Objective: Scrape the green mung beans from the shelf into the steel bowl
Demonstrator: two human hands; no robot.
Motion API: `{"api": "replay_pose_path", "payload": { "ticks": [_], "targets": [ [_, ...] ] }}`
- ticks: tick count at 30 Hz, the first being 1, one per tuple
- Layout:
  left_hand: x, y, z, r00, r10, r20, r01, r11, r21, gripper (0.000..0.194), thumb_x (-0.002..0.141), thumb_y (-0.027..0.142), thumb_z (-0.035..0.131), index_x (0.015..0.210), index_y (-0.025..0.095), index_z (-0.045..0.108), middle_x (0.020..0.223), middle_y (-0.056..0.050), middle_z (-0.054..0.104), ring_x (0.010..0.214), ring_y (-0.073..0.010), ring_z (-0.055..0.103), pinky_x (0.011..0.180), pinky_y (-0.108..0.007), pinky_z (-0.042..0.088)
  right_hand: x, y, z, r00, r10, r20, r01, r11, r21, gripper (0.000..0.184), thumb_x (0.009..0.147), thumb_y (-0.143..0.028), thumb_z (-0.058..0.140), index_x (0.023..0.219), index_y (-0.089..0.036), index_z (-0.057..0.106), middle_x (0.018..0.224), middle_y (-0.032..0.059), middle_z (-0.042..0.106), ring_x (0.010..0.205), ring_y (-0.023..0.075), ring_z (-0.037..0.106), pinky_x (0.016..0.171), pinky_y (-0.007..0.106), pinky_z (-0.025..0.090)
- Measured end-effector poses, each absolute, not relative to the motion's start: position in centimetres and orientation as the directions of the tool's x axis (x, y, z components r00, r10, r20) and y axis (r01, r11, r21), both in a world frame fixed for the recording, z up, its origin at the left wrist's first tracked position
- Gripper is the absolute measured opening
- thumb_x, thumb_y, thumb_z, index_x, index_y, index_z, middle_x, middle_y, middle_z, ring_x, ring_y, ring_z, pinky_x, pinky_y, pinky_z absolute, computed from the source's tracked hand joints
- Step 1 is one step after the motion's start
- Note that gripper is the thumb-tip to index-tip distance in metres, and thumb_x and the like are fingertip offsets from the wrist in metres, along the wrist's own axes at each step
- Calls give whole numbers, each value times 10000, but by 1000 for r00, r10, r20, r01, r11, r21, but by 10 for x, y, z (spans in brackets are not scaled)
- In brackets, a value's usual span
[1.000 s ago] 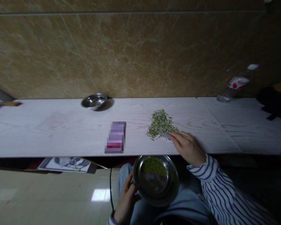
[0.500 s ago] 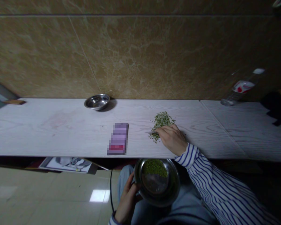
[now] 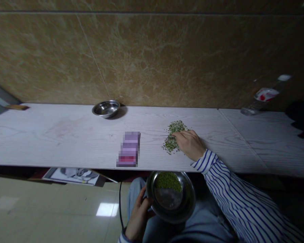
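So the pale desk (image 3: 73, 145) is carrying most of this stuff. The big metal bowl (image 3: 188, 200) is sitting just off its front edge, over the lap; the left hand (image 3: 139, 216) is pinching its rim, thumb inside, probably for steadiness. Green bits (image 3: 169, 180) are bunching at its far side, so I'm guessing it's tilting a little. The bottle (image 3: 266, 95) is standing by the wall, well out of the way. The small bowl (image 3: 106, 108) is hugging the wall too. Loose green bits (image 3: 171, 143) are lying within easy reach, and the right hand's (image 3: 191, 143) fingertips are pinching a thin strip (image 3: 165, 135) low over them, seemingly for control.
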State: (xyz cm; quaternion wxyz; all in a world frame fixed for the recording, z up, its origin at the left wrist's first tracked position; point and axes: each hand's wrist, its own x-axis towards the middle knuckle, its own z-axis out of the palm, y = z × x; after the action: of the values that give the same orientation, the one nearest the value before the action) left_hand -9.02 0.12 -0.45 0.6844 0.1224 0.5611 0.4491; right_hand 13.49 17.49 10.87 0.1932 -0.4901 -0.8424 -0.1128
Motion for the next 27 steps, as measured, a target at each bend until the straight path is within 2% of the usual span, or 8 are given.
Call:
{"api": "replay_pose_path", "payload": {
  "ticks": [3,5,8,11,17,23,27],
  "targets": [
    [-89,1,-3,-21,761,-649,-485,560,672,667,669,357,711,1312,221,596,1051,-101,701,940,-287,658,662,-340,511,139,195,120,-350,842,410,919,393,-23,231,954,-159,483,1098,-171,663,894,86,759,838,209,666,756,321,354],
    [-90,1,-3,-19,766,-642,-496,550,671,647,678,346,707,1303,224,595,1076,-102,698,948,-285,658,684,-351,517,139,212,129,-277,886,371,952,307,-21,241,969,-188,463,1099,-179,665,901,92,759,829,220,669,748,328,356],
    [-91,1,-5,-19,764,-645,-508,548,664,663,689,349,703,1326,223,568,1116,-112,691,994,-300,654,732,-381,527,135,238,139,-266,929,258,962,272,15,263,975,-182,437,1123,-171,655,993,118,756,896,233,672,783,342,354],
    [-93,0,-9,-26,758,-652,-494,557,667,673,700,385,707,1337,226,557,1100,-110,692,1021,-309,650,757,-392,529,128,258,140,-302,928,217,953,302,33,264,976,-174,431,1122,-167,651,1022,128,751,944,230,668,816,344,345],
    [-94,1,-14,-33,767,-641,-499,543,675,714,710,398,700,1374,208,517,1101,-117,688,1038,-308,646,785,-402,531,118,279,124,-381,918,110,924,375,71,276,958,-123,420,1105,-182,647,962,112,758,894,221,671,827,348,321],
    [-93,3,-12,-18,760,-650,-493,559,667,800,695,399,715,1431,192,480,1072,-125,702,1023,-321,650,768,-414,539,121,259,115,-496,867,47,866,492,87,261,953,-112,421,1077,-197,635,950,73,755,914,199,650,893,347,293],
    [-90,3,-8,-11,754,-657,-494,567,659,741,688,386,719,1385,218,530,1146,-128,693,1026,-311,657,751,-399,543,126,238,117,-603,796,45,795,596,111,264,927,-78,430,1046,-190,637,927,68,748,884,194,632,908,348,290]
  ]
}}
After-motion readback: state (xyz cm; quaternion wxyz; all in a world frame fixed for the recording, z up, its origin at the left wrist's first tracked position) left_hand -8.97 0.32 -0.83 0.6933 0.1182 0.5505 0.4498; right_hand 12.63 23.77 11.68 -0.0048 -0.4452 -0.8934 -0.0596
